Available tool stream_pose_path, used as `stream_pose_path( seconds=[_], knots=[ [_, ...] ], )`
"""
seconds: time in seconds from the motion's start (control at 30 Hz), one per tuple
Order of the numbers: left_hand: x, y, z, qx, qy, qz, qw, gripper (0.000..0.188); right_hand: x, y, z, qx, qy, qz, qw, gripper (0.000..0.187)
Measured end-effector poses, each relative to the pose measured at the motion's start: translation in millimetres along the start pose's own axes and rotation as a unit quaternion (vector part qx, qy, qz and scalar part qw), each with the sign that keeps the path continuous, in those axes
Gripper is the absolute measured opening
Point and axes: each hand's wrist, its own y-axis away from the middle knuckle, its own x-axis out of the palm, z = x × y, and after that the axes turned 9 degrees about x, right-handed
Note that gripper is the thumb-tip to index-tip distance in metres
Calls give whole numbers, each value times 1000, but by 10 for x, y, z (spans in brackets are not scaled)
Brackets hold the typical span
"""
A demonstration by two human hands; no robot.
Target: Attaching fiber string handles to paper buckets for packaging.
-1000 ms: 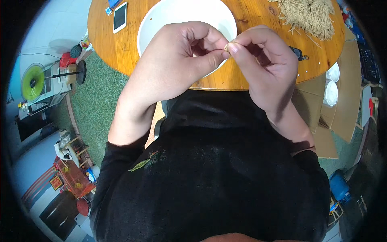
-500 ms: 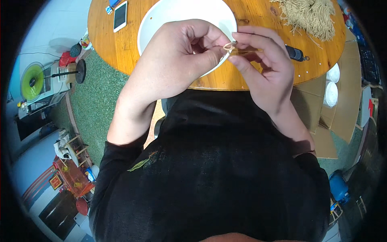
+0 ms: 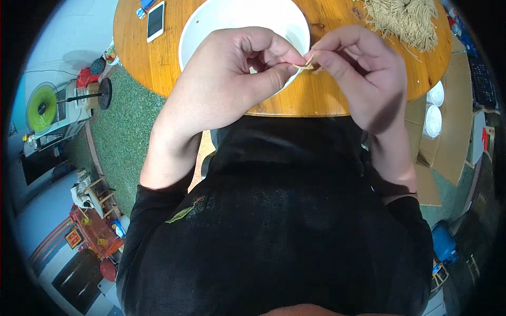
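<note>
A short tan cord, looped or knotted, is stretched between my two hands over the near right rim of a large white bowl. My left hand pinches it between thumb and forefinger, the other fingers curled behind. Close by on the right, the thumb and forefinger of my right hand are pressed together on the cord's other part. How the cord is tied is too small to make out. A heap of similar tan cords lies at the table's far right.
All of this is on a round wooden table with its edge close to my body. A white phone lies left of the bowl. Flattened cardboard and white round containers are right of the table; a fan stands at left.
My right hand has moved right and turned, its fingers closing on the cord. The loop between my hands looks pulled flatter. My left hand has barely moved. The dark object behind my right hand is now covered.
</note>
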Motion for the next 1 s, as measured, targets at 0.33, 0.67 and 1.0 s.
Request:
stream_pose_path(
  seconds=[0.33,0.67,1.0],
  knots=[
    [-9,15,19,14,24,-1,1000,15,-71,-232,150,-82,109,94,986,17],
    [26,17,65,16,75,-53,996,15,-142,-478,521,-76,197,140,967,16],
    [-35,-35,41,-26,64,-20,997,15,201,74,29,-273,252,-174,912,21]
  ],
)
